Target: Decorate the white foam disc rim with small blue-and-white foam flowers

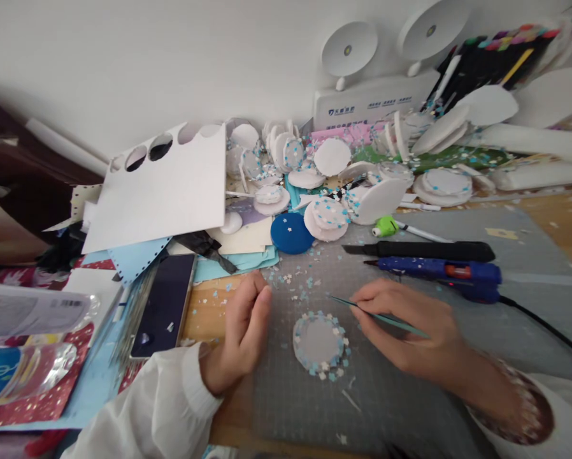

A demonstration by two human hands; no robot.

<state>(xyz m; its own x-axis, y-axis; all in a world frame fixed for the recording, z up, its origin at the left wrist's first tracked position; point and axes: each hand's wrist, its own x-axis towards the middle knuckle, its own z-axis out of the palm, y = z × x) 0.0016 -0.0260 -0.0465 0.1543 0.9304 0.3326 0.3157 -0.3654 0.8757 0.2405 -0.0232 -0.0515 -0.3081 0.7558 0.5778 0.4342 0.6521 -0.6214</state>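
Note:
A round white disc (318, 342), edged with tiny blue and white flower-shaped pieces, lies on the grey cutting mat (295, 417) between my hands. My right hand (405, 325) pinches a pair of slim teal tweezers (386, 317). Their tips point left, above the disc and close to scattered flower pieces (309, 284). My left hand (249, 322) is curled into a loose fist at the mat's left edge, thumb uppermost. Whether anything sits inside those fingers is hidden.
Behind the mat's loose bits are a blue disc (292, 233), piled decorated discs (327, 217), a black cutter (420, 250) and a blue glue gun (443, 273) with its cord trailing right. At left are a phone (164, 306) and a white board with holes (166, 185).

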